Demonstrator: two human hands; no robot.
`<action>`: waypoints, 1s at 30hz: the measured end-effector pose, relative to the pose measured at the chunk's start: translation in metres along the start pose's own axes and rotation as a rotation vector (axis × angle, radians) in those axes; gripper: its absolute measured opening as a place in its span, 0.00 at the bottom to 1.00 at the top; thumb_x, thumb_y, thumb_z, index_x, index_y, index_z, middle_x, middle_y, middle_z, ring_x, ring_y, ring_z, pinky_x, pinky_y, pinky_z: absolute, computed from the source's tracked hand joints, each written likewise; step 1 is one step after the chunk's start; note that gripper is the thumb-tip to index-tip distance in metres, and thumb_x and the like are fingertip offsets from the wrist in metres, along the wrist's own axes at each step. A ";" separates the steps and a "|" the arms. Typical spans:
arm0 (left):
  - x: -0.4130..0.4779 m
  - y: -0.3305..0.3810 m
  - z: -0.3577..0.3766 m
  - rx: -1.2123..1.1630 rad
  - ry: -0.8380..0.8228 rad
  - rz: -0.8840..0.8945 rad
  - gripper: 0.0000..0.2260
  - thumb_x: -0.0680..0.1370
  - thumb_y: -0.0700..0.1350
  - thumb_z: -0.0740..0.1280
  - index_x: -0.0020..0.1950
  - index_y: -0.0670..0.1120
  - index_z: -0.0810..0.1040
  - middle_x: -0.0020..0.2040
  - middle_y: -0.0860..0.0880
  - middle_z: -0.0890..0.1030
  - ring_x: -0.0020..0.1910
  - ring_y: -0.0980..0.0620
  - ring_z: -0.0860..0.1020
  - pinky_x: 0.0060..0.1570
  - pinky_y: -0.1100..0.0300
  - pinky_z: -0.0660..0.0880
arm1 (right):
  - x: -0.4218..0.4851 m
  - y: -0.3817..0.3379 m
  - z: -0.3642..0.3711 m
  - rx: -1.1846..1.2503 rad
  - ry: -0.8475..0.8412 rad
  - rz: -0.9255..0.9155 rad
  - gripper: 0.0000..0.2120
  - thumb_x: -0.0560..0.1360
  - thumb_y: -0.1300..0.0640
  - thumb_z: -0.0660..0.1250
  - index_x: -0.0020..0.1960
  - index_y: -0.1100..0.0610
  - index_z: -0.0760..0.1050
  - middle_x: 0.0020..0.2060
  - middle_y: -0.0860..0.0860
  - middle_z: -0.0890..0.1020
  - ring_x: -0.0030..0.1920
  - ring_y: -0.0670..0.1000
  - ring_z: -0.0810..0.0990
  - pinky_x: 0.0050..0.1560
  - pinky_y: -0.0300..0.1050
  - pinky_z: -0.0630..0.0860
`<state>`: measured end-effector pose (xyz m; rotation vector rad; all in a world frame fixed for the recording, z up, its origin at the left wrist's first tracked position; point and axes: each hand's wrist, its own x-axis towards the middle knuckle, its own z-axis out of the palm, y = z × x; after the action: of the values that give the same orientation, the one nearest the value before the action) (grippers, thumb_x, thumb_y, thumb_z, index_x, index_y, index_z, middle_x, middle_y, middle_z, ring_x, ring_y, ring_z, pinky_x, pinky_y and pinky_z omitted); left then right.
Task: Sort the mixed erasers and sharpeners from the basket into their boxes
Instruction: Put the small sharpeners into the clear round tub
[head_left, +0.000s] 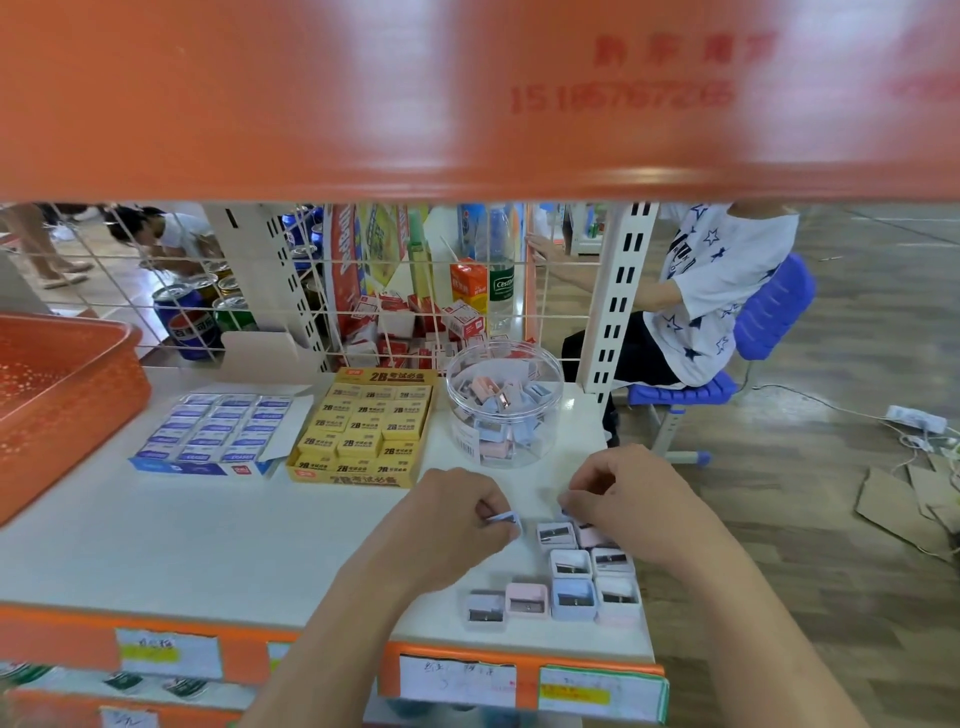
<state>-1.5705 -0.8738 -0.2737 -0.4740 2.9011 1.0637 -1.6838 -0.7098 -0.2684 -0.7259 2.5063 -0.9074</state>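
Orange basket (62, 395), yellow eraser box (363, 431)

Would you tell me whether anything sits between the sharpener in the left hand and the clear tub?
Nothing visible does. The left hand pinches the sharpener just in front of the clear tub, with only bare shelf between; the loose sharpeners lie nearer, to the right.

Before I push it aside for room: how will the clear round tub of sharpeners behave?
The clear round tub looks stiff, wider than tall, so it probably slides on the smooth white shelf rather than tipping. Partly filled with sharpeners, it likely has some weight.
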 end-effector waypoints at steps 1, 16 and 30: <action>0.000 -0.002 0.000 -0.006 0.009 0.000 0.05 0.75 0.51 0.70 0.44 0.50 0.81 0.41 0.55 0.81 0.32 0.61 0.73 0.32 0.68 0.70 | -0.002 0.000 -0.002 -0.003 -0.015 -0.006 0.04 0.72 0.50 0.71 0.44 0.50 0.78 0.38 0.45 0.81 0.35 0.44 0.78 0.36 0.38 0.76; 0.001 0.005 -0.011 -0.147 0.124 0.056 0.07 0.73 0.47 0.73 0.40 0.58 0.77 0.37 0.55 0.76 0.28 0.66 0.71 0.29 0.74 0.66 | -0.013 0.001 -0.005 0.172 0.128 -0.036 0.09 0.65 0.61 0.76 0.40 0.49 0.79 0.40 0.46 0.80 0.37 0.43 0.77 0.35 0.32 0.72; 0.057 0.021 -0.061 0.083 0.316 -0.039 0.14 0.76 0.50 0.69 0.60 0.45 0.79 0.54 0.51 0.80 0.49 0.55 0.76 0.46 0.64 0.68 | 0.001 -0.022 -0.001 0.497 0.362 -0.131 0.07 0.68 0.60 0.75 0.38 0.51 0.78 0.34 0.51 0.79 0.34 0.46 0.75 0.38 0.40 0.73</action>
<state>-1.6251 -0.9126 -0.2203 -0.7548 3.1730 0.9344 -1.6779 -0.7241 -0.2528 -0.6032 2.3737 -1.7604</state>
